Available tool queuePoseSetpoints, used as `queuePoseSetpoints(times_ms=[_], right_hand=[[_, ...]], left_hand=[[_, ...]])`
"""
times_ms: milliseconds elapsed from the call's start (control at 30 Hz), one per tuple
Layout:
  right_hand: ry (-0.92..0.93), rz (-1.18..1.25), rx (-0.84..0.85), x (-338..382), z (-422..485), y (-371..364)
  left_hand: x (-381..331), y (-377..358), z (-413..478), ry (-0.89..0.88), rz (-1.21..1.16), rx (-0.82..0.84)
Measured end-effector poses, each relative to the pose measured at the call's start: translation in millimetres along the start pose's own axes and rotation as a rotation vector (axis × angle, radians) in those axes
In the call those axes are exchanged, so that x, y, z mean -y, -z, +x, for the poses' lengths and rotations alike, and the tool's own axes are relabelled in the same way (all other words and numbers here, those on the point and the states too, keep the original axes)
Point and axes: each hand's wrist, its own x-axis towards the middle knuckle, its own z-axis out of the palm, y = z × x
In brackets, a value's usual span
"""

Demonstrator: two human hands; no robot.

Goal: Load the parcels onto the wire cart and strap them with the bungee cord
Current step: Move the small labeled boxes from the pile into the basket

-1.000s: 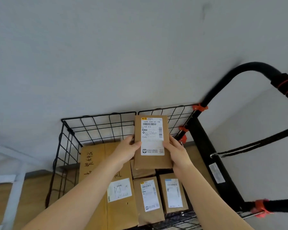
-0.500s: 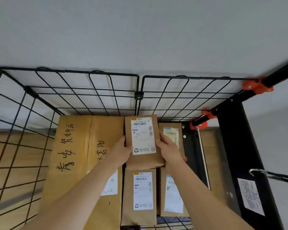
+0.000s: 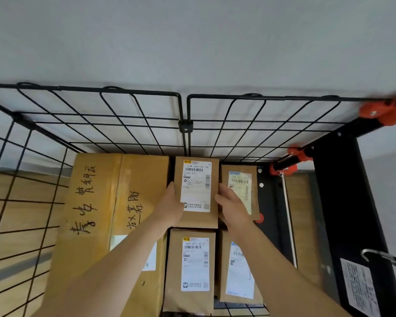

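Observation:
A small brown parcel (image 3: 196,191) with a white label lies in the black wire cart (image 3: 183,124), against its far mesh wall. My left hand (image 3: 172,202) grips its left edge and my right hand (image 3: 231,202) holds its right edge. A large cardboard box (image 3: 105,216) with handwriting fills the cart's left side. Three more small parcels sit around: one at the far right (image 3: 240,191), one nearer me in the middle (image 3: 192,266), and one at the near right (image 3: 238,275). A metal hook (image 3: 375,257) with a black cord shows at the right edge.
The cart's black frame (image 3: 343,202) with orange clamps (image 3: 380,113) stands on the right, bearing a white sticker (image 3: 357,287). A grey wall rises behind the cart. Wooden flooring shows through the mesh on the left.
Both hands have lowered the parcel from above the cart's rim down into it, to the far wall between the large box and the far right parcel. The camera has tilted down closer.

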Motion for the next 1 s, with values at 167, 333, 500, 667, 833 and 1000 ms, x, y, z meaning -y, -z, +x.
queuePoseSetpoints(times_ms=[167, 333, 500, 667, 833, 1000], right_hand=[[0.011, -0.102, 0.002, 1, -2, 8], [-0.032, -0.193, -0.082, -7, -19, 28], [0.035, -0.522, -0.081, -16, -45, 31], [0.185, -0.810, -0.021, -6, -85, 18], [0.282, -1.186, 0.049, 5, -124, -4], [0.325, -1.266, 0.077, 4, -164, -33]], left_hand=[[1, 1, -7, -0.050, 0.057, -0.016], [12, 13, -29, -0.188, 0.227, -0.109], [13, 30, -47, -0.256, 0.450, -0.112], [7, 49, -77, -0.324, 0.726, -0.097], [13, 71, -111, -0.401, 0.889, -0.164], [25, 105, -152, -0.429, 0.889, -0.212]])
